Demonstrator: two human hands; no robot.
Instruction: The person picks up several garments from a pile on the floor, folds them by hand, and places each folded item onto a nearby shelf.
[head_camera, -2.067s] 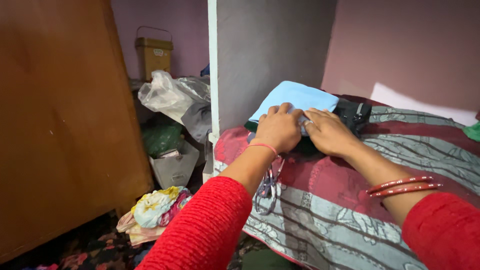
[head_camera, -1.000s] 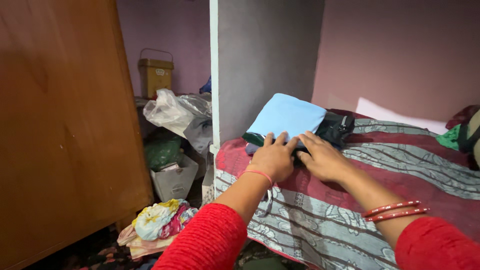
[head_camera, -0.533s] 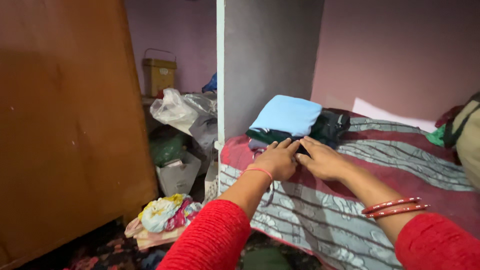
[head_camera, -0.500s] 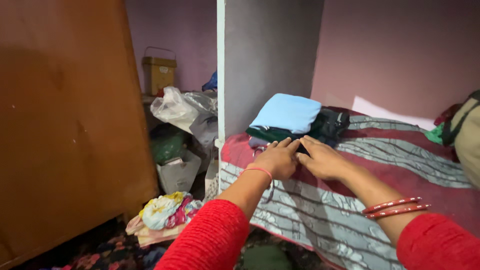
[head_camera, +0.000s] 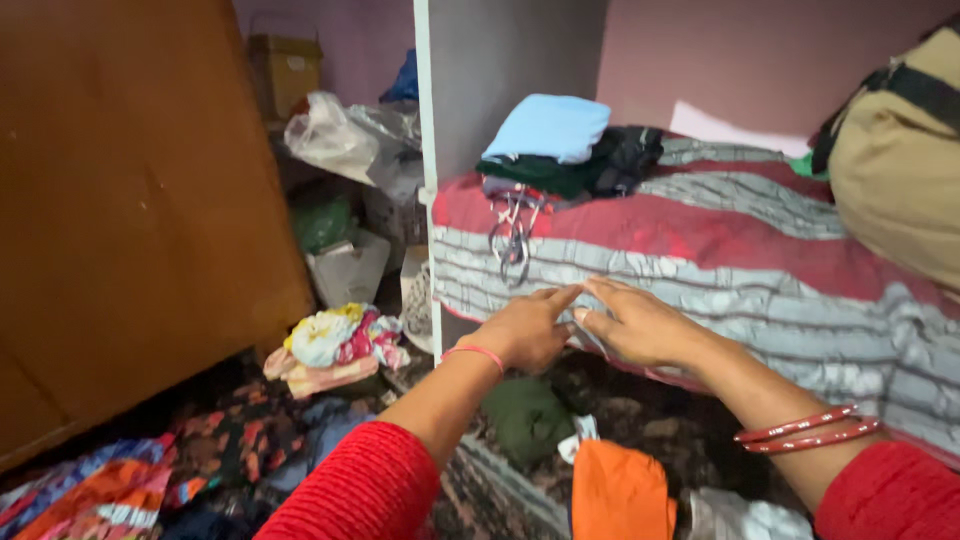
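My left hand (head_camera: 522, 325) and my right hand (head_camera: 632, 322) hover side by side, fingers loosely spread, over the near edge of the red and grey patterned bedspread (head_camera: 700, 250). Neither holds anything. Both arms wear red knit sleeves, with bangles on the right wrist and a thin band on the left. Farther back on the bed lies a stack of folded clothes (head_camera: 545, 145), light blue on top of dark green, with a black bag (head_camera: 625, 155) beside it. A patterned cord (head_camera: 510, 225) hangs from the stack over the bedspread.
A brown wooden wardrobe (head_camera: 130, 200) fills the left. A grey wall panel (head_camera: 500, 60) stands by the bed head. Plastic bags (head_camera: 340, 135), a box and a bundle of colourful cloth (head_camera: 335, 345) crowd the gap. Clothes litter the floor, including orange cloth (head_camera: 620, 495). A tan bag (head_camera: 900, 150) sits at right.
Both hands have drawn back from the folded stack to the near edge of the bed. The view has tilted down, showing the floor and its scattered clothes.
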